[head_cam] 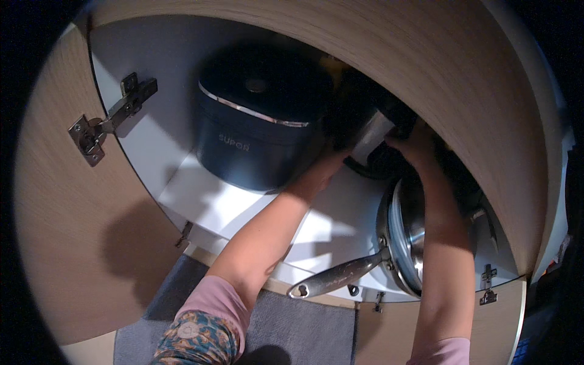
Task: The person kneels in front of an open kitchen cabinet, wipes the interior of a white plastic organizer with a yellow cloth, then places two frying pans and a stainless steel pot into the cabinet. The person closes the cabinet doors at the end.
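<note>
Both forearms reach deep into an open cupboard. My left hand (pixel 335 159) lies in shadow, right of a dark blue Supor appliance (pixel 255 137) with a rounded lid, at the near side of a dark object with a silvery band (pixel 372 137). On that object's other side is my right hand (pixel 410 141), its fingers partly in shadow. What each hand grips cannot be made out. Below my right hand, a metal pan (pixel 397 246) stands on its side with its long handle (pixel 340 276) pointing out over the cupboard's front edge; my right forearm covers part of it.
An open wooden door (pixel 82 237) with a metal hinge (pixel 107 121) stands at the left, another door (pixel 492 315) at the lower right. The wooden countertop or cabinet edge (pixel 410 41) curves above. A grey mat (pixel 305 324) lies on the floor below the white shelf (pixel 337 214).
</note>
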{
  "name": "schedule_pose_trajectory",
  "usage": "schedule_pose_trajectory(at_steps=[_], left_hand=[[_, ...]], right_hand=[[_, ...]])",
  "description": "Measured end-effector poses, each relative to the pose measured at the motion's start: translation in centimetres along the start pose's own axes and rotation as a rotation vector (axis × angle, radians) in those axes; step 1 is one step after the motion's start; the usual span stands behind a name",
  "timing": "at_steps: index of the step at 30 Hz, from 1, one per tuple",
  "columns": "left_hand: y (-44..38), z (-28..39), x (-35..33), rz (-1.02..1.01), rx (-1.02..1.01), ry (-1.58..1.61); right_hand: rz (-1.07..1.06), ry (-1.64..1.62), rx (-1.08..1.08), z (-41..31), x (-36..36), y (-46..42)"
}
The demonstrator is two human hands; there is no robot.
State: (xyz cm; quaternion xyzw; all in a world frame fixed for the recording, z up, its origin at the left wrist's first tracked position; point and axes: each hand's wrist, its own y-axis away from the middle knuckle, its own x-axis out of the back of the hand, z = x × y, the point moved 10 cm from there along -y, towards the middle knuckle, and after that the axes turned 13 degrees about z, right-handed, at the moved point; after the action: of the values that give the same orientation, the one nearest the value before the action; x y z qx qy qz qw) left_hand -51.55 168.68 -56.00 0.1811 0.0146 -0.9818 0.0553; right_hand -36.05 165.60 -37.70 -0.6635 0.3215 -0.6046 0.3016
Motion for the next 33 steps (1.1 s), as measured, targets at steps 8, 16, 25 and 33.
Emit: schedule_pose_trajectory(at_steps=[8, 16, 25, 33], left_hand=[[-1.6, -6.8, -2.5, -0.121, 0.433, 0.563], [0.1, -5.6, -3.1, -0.236, 0.413, 0.595], [1.4, -6.5, -4.0, -0.386, 0.468, 0.552], [1.0, -7.0, -4.4, -0.364, 0.460, 0.530]], right_hand=[[-0.340, 0.034, -0.030, 2.5, -1.2, 0.5], [-0.292, 0.047, 0.010, 3.8, -0.6, 0.9], [-0.559, 0.362, -0.034, 6.7, -0.8, 0.2], [-0.366, 0.000, -0.428, 4.8, 0.2, 1.3]])
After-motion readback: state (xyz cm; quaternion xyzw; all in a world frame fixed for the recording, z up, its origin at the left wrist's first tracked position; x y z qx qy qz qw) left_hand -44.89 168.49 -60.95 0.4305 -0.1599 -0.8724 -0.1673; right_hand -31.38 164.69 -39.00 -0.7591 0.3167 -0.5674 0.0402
